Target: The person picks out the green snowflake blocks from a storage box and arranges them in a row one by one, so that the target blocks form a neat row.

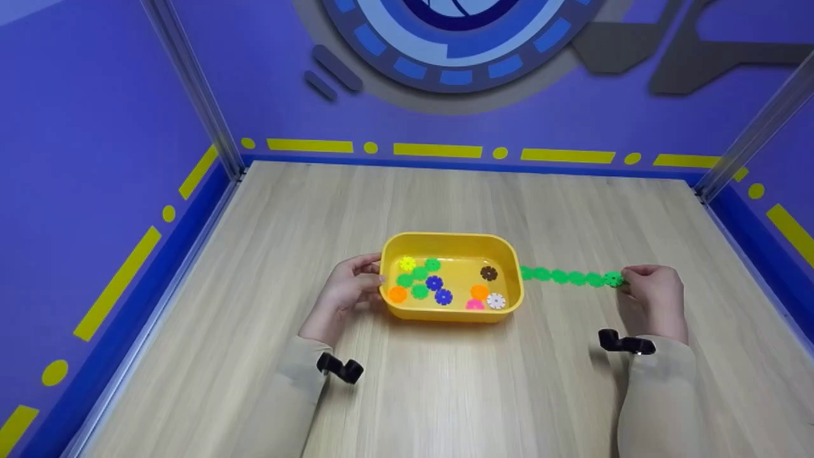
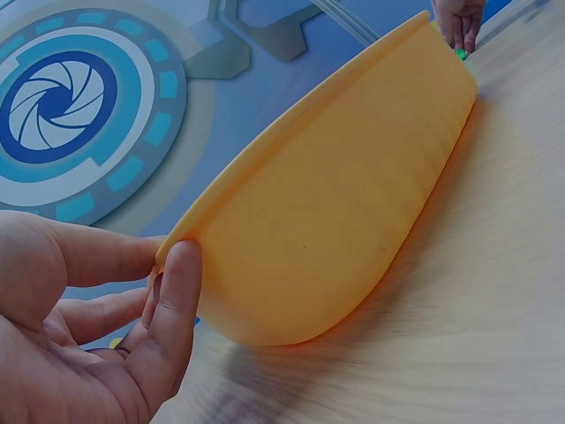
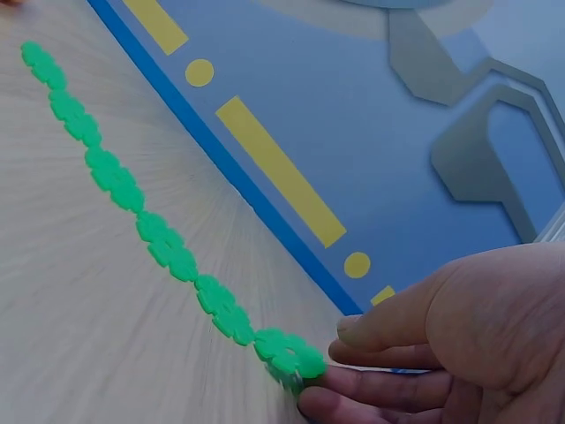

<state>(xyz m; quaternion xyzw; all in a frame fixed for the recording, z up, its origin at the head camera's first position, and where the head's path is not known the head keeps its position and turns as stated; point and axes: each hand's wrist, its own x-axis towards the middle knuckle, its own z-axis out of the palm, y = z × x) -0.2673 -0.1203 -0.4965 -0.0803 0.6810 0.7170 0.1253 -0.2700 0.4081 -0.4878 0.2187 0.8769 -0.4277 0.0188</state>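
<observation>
A yellow plastic tub (image 1: 451,315) stands mid-table with loose snowflake discs in it, among them a yellow disc (image 1: 407,263), a brown disc (image 1: 488,273) and a white disc (image 1: 496,301). My left hand (image 1: 348,285) pinches the tub's left end at the rim; the left wrist view shows thumb and fingers on the tub wall (image 2: 327,185). To the tub's right stretches a row of green snowflake discs (image 1: 559,276) joined edge to edge. Fingertips of my right hand (image 1: 655,296) hold its outermost disc (image 3: 287,353). In the head view the row's inner end meets the tub's right side.
The wood-grain table (image 1: 483,388) is bounded by a blue printed back wall (image 1: 445,121) and side walls with metal corner posts. Black wrist mounts (image 1: 626,343) sit on both sleeves.
</observation>
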